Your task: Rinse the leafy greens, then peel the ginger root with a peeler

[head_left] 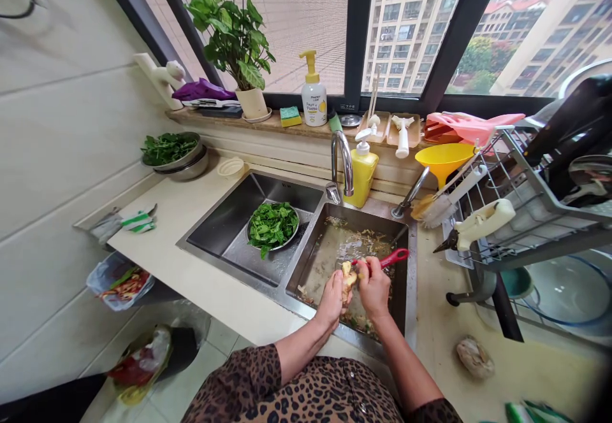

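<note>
Over the right sink basin [318, 232], my left hand [329, 302] is closed around a knobby piece of ginger [349, 276] with pale yellow flesh showing. My right hand [374, 289] grips a red-handled tool [396, 257], its handle end sticking out to the right. The working end lies by the ginger, mostly hidden by my fingers, so I cannot tell whether it is a peeler or a knife. Cloudy water with floating scraps [366, 241] fills the basin below both hands. Leafy greens [272, 224] heap in a round bowl in the left basin [215, 232].
A curved faucet [342, 162] stands behind the divider, beside a yellow soap bottle [362, 174]. At right are a wire dish rack [530, 219] and a wrapped lump [475, 356]. More greens [167, 149] sit far left. A lined waste bin [122, 283] stands below the left counter.
</note>
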`<state>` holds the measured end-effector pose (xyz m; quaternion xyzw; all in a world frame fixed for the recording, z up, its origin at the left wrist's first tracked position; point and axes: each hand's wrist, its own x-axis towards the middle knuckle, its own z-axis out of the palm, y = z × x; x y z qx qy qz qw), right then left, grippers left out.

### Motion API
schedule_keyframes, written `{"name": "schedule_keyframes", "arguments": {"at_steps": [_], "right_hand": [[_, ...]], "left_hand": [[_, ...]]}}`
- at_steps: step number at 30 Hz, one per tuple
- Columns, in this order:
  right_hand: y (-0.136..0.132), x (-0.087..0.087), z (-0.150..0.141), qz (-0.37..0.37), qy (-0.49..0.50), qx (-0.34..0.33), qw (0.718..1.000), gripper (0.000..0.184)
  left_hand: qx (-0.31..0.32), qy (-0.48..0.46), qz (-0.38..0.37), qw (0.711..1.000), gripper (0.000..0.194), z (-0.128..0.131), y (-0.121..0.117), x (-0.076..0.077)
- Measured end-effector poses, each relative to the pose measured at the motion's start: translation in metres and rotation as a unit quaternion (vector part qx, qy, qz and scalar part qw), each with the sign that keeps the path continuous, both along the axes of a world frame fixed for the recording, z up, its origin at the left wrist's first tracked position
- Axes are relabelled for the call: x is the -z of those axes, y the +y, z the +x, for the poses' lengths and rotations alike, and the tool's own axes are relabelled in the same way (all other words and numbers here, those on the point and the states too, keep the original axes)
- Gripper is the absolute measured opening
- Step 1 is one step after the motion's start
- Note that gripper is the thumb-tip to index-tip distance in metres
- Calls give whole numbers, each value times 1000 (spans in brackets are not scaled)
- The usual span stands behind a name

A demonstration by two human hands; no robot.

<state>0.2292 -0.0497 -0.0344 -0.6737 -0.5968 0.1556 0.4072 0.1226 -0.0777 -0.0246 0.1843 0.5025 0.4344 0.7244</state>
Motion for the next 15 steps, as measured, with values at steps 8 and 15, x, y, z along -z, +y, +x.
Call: {"name": "schedule_keyframes", "arguments": {"at_steps": [8, 15], "right_hand": [[9, -19, 26, -6, 140, -173, 975, 24], [8, -43, 25, -60, 114, -411, 902, 18]], "left_hand": [[211, -74, -66, 972, 51, -24, 11, 4], [343, -160, -106, 919, 49, -36, 27, 32]]}}
